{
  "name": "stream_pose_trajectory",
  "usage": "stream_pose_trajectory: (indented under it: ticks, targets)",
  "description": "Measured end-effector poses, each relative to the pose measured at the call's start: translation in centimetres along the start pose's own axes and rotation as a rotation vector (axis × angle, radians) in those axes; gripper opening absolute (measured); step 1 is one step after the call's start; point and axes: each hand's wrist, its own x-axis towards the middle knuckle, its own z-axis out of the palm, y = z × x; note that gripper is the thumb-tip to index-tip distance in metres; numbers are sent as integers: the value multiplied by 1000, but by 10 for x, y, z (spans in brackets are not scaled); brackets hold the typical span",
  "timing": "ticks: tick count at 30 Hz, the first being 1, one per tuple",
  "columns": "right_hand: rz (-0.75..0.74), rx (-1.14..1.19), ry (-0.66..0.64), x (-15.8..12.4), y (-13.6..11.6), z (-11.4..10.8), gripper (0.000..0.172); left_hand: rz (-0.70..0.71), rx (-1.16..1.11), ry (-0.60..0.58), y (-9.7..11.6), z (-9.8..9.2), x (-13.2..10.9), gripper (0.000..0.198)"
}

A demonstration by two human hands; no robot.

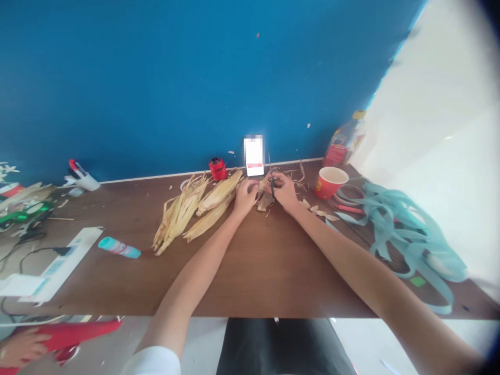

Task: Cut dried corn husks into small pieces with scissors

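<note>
Left hand (246,198) pinches a torn corn husk piece (264,200) over the wooden table (258,276), fingers closed on it. Right hand (285,191) is clenched on dark scissors (271,183), blades pointing up, right beside the husk piece; exact finger position in the handles can't be seen. Husk piece sits between the hands, above the table. Pile of dry corn husks (183,213) lies just left of the left hand. Small cut husk scraps (317,211) lie right of the right hand, near a red paper cup (331,183). Teal paper strips (402,234) are further right.
</note>
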Motion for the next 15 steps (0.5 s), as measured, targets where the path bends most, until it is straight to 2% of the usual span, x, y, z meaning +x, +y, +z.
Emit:
stream_pose_trajectory:
  ticks: [4,8,11,15]
  targets:
    - [-40,-3,-43,-1,-2,1,49,-68,-152,-72,-2,0,0,20]
    - [-110,-98,-97,-3,-2,2,46,-185,-260,-79,-6,0,-2,25]
    - [-131,-154,-95,-2,0,2,43,-166,-239,-93,-6,1,-3,21]
    - [-127,-164,-79,-3,1,2,41,-123,-231,-44,-4,1,-2,21]
